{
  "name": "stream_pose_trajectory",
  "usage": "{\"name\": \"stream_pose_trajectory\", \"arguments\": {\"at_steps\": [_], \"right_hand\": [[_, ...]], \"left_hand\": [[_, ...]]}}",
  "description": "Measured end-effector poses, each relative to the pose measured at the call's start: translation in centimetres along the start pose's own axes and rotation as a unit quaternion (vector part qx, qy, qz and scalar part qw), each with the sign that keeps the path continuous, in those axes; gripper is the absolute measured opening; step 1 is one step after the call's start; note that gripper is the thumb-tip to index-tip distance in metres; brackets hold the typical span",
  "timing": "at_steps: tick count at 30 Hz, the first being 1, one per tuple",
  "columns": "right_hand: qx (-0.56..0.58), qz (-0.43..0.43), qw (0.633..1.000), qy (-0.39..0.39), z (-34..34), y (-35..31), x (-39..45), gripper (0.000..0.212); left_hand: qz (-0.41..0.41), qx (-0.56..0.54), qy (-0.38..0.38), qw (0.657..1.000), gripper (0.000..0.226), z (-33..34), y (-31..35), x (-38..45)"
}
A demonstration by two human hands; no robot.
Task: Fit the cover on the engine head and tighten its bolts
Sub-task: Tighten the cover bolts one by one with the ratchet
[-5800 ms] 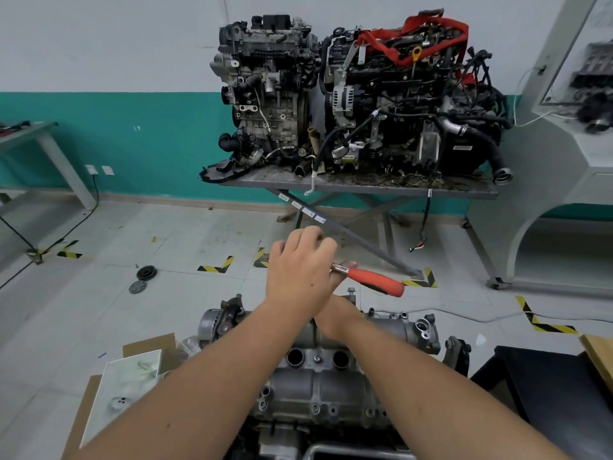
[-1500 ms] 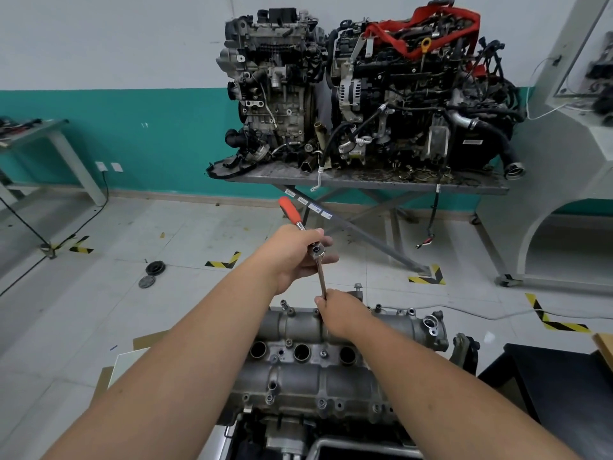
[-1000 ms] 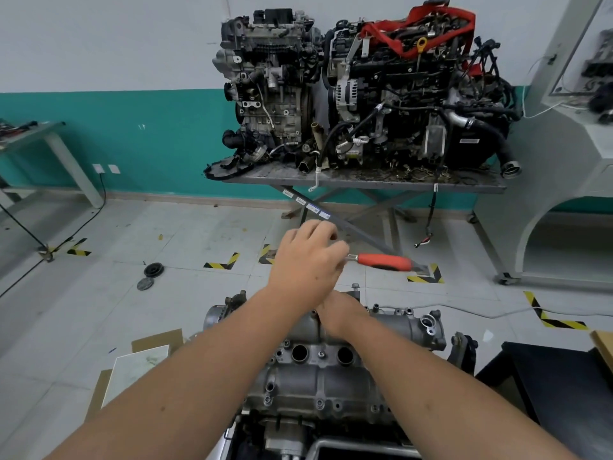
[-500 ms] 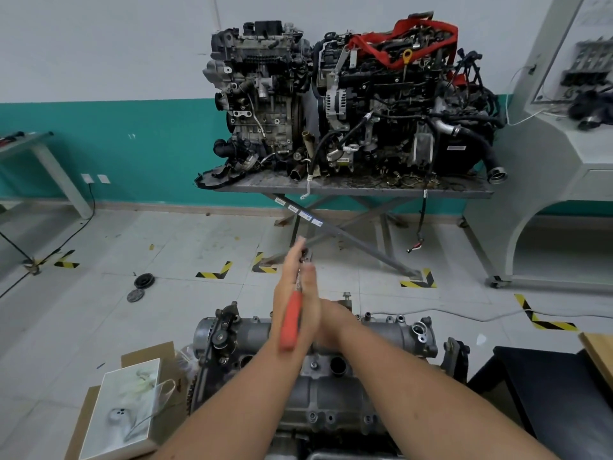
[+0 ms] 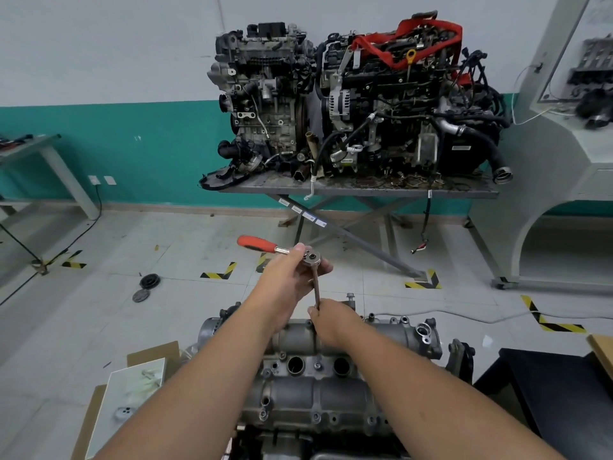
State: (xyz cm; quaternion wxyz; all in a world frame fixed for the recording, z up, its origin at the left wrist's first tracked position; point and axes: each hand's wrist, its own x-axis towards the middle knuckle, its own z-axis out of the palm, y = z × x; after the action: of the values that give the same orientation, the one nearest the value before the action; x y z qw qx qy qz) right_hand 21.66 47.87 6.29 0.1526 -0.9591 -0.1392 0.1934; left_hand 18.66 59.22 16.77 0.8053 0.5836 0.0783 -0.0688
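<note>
The grey aluminium cover (image 5: 308, 386) lies on the engine head right below me, with round plug holes and several small bolts along its edges. My left hand (image 5: 287, 283) grips a ratchet (image 5: 311, 258) at its head; the red handle (image 5: 257, 244) points up and to the left. A thin rusty extension bar (image 5: 316, 287) runs down from the ratchet head. My right hand (image 5: 331, 322) pinches the bar's lower end at the cover's far edge. The bar's tip and the bolt under it are hidden by my fingers.
Two engines (image 5: 351, 97) stand on a steel table (image 5: 358, 189) at the far wall. A cardboard box with a white sheet (image 5: 129, 390) sits at the lower left. A black bench (image 5: 560, 390) is at the right, a pale cabinet (image 5: 564, 180) beyond it. Round discs (image 5: 149, 282) lie on the floor.
The ratchet handle has swung from pointing down toward me, half a second ago, round to pointing up-left. My right hand has stayed on the bar's lower end.
</note>
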Motion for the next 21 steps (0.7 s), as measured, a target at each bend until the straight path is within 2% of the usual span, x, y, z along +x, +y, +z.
{"name": "stream_pose_trajectory", "arguments": {"at_steps": [3,5,7,9,10,11,12,14,15,16,17,18,19,21], "right_hand": [[0.021,0.003,0.999,0.036,0.2,0.0,0.0,0.027],[0.007,-0.009,0.999,0.04,0.4,0.0,0.0,0.026],[0.007,-0.012,1.0,0.025,0.2,-0.1,-0.1,0.02],[-0.002,-0.023,1.0,0.017,0.2,0.0,-0.2,0.017],[-0.005,-0.028,0.999,0.016,0.1,-0.1,-0.2,0.015],[-0.015,-0.033,0.999,0.016,0.1,0.0,-0.3,0.011],[-0.021,-0.035,0.999,0.013,0.0,0.0,-0.3,0.008],[-0.024,-0.035,0.999,0.003,0.0,0.0,-0.3,0.014],[-0.021,-0.03,0.999,0.007,0.0,0.1,-0.3,0.019],[-0.02,-0.028,0.999,0.012,0.1,0.0,-0.2,0.022],[-0.006,-0.028,0.999,0.019,0.3,0.0,-0.1,0.023],[0.002,-0.027,0.999,0.028,0.5,0.0,0.1,0.022],[0.025,-0.026,0.998,0.042,0.7,-0.2,0.1,0.024],[0.138,-0.031,0.988,0.054,0.8,-0.2,-0.2,0.033]], "left_hand": [[-0.055,0.039,0.059,0.996,0.015,-0.1,1.8,1.0],[-0.071,0.106,0.08,0.989,0.012,0.1,2.9,1.3],[-0.058,0.2,0.079,0.975,0.008,0.5,3.5,1.2],[-0.014,0.323,0.07,0.944,0.011,1.3,3.6,1.1],[0.015,0.402,0.058,0.914,0.013,1.8,3.6,1.2],[0.046,0.493,0.043,0.867,0.013,2.2,3.4,1.2],[0.082,0.59,0.029,0.803,0.012,2.5,3.2,1.2],[0.181,0.741,0.024,0.646,0.013,2.7,2.4,0.9],[0.244,0.779,0.034,0.577,0.017,2.4,1.8,0.6],[0.309,0.787,0.047,0.532,0.022,2.1,1.1,0.2],[0.366,0.776,0.058,0.51,0.027,1.6,0.3,-0.2],[0.413,0.75,0.071,0.513,0.033,1.0,-0.5,-0.4],[0.443,0.71,0.086,0.541,0.038,0.5,-1.4,-0.5],[0.429,0.624,0.096,0.646,0.045,0.1,-3.2,-0.6]]}}
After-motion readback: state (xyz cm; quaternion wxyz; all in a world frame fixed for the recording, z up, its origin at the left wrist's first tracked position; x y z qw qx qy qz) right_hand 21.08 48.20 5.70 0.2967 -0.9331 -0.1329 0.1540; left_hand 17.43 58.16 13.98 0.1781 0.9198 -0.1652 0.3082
